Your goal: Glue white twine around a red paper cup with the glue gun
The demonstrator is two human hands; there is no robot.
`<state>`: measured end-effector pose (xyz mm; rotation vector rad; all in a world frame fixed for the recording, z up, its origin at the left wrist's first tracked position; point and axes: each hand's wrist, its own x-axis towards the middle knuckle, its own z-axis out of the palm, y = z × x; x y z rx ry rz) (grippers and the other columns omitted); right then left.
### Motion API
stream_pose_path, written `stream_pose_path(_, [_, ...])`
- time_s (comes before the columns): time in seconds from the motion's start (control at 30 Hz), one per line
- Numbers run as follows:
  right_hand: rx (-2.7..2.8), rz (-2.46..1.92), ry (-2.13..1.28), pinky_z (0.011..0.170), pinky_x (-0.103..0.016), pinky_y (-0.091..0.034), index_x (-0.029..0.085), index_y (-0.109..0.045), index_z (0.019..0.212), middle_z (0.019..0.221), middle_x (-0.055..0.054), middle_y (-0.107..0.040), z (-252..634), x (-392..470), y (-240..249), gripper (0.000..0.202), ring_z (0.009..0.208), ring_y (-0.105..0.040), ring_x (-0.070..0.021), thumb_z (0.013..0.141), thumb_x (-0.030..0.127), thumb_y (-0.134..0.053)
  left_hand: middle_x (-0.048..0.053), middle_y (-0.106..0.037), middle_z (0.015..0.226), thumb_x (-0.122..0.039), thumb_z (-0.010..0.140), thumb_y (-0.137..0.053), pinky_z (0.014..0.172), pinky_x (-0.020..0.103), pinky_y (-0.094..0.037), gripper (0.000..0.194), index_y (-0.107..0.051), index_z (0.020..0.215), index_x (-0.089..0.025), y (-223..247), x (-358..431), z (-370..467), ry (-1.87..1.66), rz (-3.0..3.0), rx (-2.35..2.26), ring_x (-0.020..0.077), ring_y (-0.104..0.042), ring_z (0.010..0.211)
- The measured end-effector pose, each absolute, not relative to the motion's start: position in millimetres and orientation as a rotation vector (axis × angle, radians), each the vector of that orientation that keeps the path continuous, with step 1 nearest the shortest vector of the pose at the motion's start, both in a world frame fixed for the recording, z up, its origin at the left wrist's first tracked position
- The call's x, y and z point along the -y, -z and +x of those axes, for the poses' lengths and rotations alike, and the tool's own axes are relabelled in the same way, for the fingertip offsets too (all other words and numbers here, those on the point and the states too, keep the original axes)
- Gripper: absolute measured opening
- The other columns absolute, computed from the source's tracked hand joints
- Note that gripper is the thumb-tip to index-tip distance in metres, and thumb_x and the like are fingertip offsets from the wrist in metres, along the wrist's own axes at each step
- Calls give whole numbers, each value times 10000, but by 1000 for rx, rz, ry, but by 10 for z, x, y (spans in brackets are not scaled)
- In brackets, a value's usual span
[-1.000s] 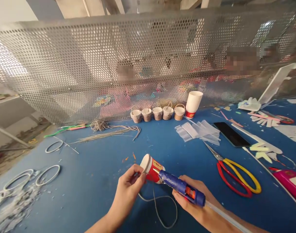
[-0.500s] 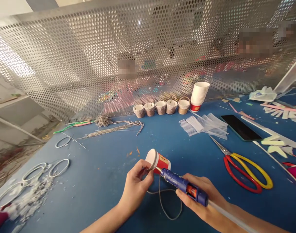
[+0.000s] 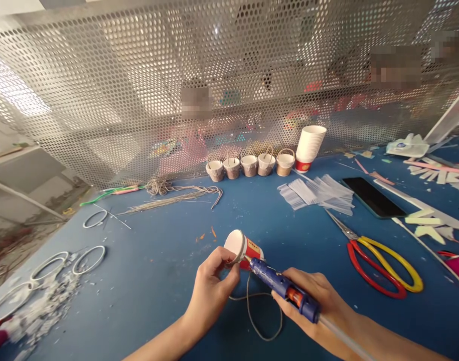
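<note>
A red and white paper cup [image 3: 255, 250] lies tilted on its side, its white base facing left. My left hand [image 3: 216, 281] is closed at that end, thumb and fingers pinching the cord against the cup. The thin grey cord [image 3: 249, 311] runs round the cup's end and loops down on the table below. Wrapped in my right hand [image 3: 312, 301] is a blue glue gun [image 3: 272, 281] with a clear glue stick out of its back. The gun's nozzle points at the cup beside the cord.
Several small cord-wrapped baskets [image 3: 249, 166] and a cup stack [image 3: 310, 148] stand along the perforated metal screen [image 3: 146, 75]. Right on the blue table [image 3: 150, 281] are scissors [image 3: 375, 260], clear strips [image 3: 315, 193] and a phone [image 3: 374, 197]. White rings [image 3: 89, 259] and scraps lie left.
The glue gun's nozzle has shifted slightly right, and its rear end has moved a little left and down. The cup and my left hand have hardly moved.
</note>
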<state>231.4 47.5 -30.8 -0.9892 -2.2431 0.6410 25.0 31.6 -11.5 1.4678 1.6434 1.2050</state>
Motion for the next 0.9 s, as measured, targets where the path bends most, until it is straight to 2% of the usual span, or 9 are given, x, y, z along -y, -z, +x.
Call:
stream_pose_path(0.2, [2285, -924, -665, 495, -231, -404, 227, -489, 759, 615, 11, -635, 2322, -473, 237, 71, 509, -605, -135, 828, 235, -474, -29, -562, 621, -190, 743, -557, 592, 197, -433, 108, -555, 636, -186, 70, -311, 251, -1216, 1435, -1572, 120, -523, 611])
stream_pose_path(0.37, [2250, -991, -649, 538, -229, -445, 235, -515, 781, 665, 6, -665, 2343, -473, 240, 84, 568, -634, -147, 849, 269, -480, -29, -556, 626, -189, 758, -553, 583, 200, -426, 117, -549, 641, -180, 48, -300, 249, -1208, 1398, -1532, 116, -510, 602])
stream_pose_path(0.53, [2253, -944, -646, 506, -228, -438, 230, -514, 755, 615, 10, -647, 2346, -456, 229, 96, 522, -610, -141, 830, 280, -479, -16, -541, 656, -198, 752, -550, 609, 215, -417, 98, -549, 656, -178, 59, -289, 228, -1182, 1400, -1522, 127, -491, 641])
stream_pose_path(0.73, [2210, -1074, -811, 523, -222, -463, 235, -561, 757, 652, 13, -670, 2364, -484, 44, 180, 564, -630, -142, 886, 323, -471, -7, -524, 689, -218, 755, -546, 633, 224, -425, 102, -553, 663, -175, 82, -293, 187, -1171, 1358, -1463, 132, -492, 665])
stream_pose_path(0.9, [2201, -1027, -816, 566, -227, -489, 243, -580, 766, 684, 10, -690, 2372, -459, 23, 108, 612, -651, -154, 839, 291, -517, -5, -546, 694, -224, 759, -557, 627, 227, -431, 104, -561, 667, -175, 66, -296, 182, -1160, 1365, -1406, 134, -520, 660])
